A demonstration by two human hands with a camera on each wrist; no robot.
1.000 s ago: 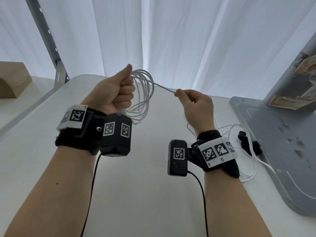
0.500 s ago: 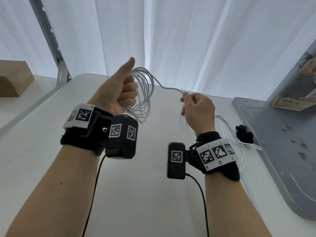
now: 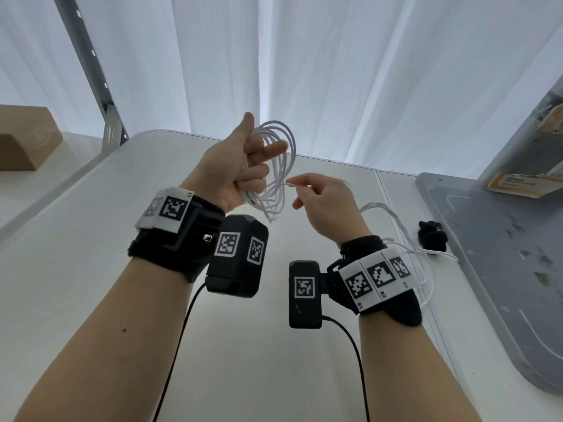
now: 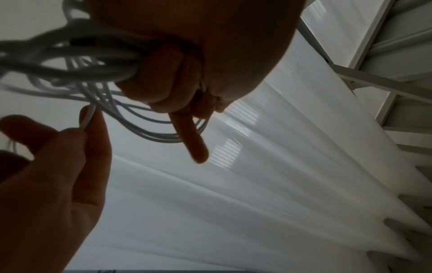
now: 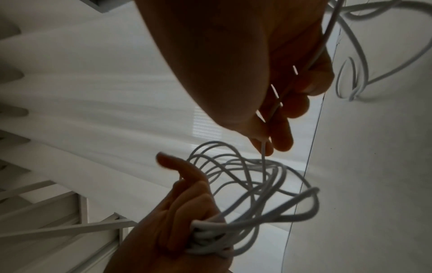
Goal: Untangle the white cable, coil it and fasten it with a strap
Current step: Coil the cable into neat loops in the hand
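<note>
My left hand (image 3: 240,169) is raised above the table and grips a coil of white cable (image 3: 281,166) with its lower fingers; the thumb points up and the index finger sticks out through the loops. In the left wrist view the coil (image 4: 70,73) bunches beside the curled fingers. My right hand (image 3: 320,199) pinches the free strand between thumb and forefinger right at the coil's lower edge. The right wrist view shows that strand (image 5: 304,73) running through the palm. Loose cable (image 3: 393,220) trails behind the right wrist onto the table. A black strap (image 3: 432,236) lies on the table at the right.
A white table (image 3: 122,269) lies under both arms. A grey board (image 3: 502,254) leans at the right edge, next to the strap. A cardboard box (image 3: 24,138) sits far left. White curtains hang behind, with a metal post (image 3: 91,68) at the left.
My right hand has brought the strand in leftward and down to the coil. My left index finger has straightened out through the loops.
</note>
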